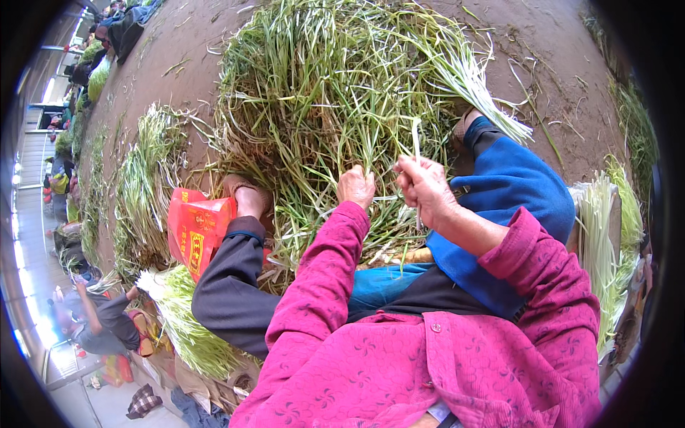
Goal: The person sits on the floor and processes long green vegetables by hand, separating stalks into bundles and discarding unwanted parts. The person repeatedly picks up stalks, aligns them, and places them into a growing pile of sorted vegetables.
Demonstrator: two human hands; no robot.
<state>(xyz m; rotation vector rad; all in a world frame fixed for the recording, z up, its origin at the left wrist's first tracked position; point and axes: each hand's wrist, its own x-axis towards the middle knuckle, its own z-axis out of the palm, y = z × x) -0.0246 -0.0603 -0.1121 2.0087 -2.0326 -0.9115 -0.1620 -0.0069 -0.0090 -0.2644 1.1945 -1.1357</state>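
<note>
A large heap of green leafy stalks with pale stems and brown roots [321, 85] lies on the ground before me, between my feet. My left hand [357, 186] is at the near side of this heap, its fingers closed around the lower ends of some green leaves. To its right, my right hand [426, 187] is raised over the heap, with a thin white stalk [416, 140] between thumb and fingers; its tip points away from me. A bundle of cleaned pale stalks [489, 91] lies across the heap's far right side, near my right foot.
A red printed plastic bag [199, 227] is beside my left leg. More stalks [155, 187] lie on the muddy floor at left, with a pale bundle [187, 321] behind the bag. Another bundle [596, 251] stands right of my knee. A co-worker [101, 321] sits at far left.
</note>
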